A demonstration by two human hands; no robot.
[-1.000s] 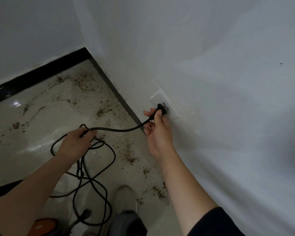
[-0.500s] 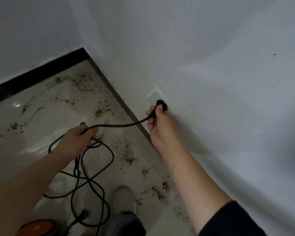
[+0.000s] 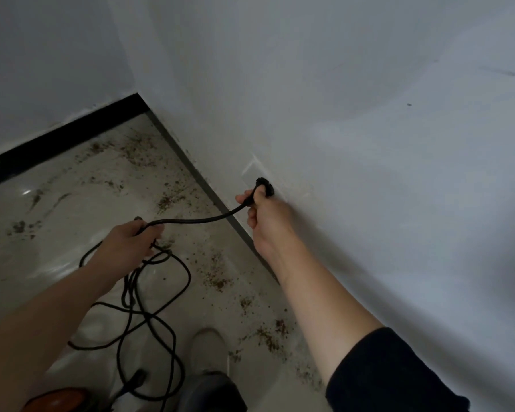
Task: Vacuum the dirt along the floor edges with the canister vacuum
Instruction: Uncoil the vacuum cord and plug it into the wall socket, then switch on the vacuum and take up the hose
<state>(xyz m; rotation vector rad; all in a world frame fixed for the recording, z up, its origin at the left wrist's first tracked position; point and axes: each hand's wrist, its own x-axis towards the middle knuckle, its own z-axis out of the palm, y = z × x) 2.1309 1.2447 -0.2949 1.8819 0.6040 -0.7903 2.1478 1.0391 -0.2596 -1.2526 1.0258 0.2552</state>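
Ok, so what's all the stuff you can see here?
plug: one, black, at the wall socket
wall socket: one, white, low on the right wall
cord: one, black, runs from the plug to loose loops on the floor
dirt: many specks, brown, mostly along the wall edges
floor: one, shiny beige
skirting: one strip, black, foot of the left wall
vacuum: one, orange part showing, bottom left corner
shoe: one, pale, bottom middle
left hand: one, holds the cord
right hand: one, grips the plug
sleeve: one, dark, on the right arm
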